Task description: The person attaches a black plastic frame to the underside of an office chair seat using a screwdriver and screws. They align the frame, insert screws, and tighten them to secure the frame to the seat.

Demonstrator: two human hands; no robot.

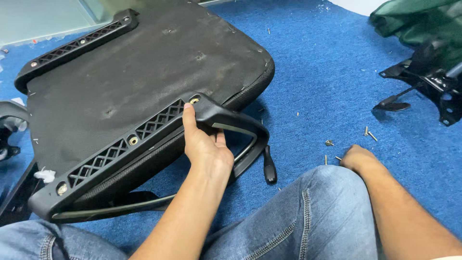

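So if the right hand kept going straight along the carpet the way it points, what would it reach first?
The right hand rests on the blue carpet, pointing up-left. First in its line are the loose screws just ahead of its knuckles; depth is hard to judge, so it may already touch the nearest.

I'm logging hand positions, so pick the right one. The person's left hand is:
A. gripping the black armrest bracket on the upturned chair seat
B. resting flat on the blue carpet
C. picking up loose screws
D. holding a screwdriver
A: the left hand wraps the black armrest bracket on the upturned chair seat, thumb near a bolt; the right hand rests by the loose screws on the blue carpet.
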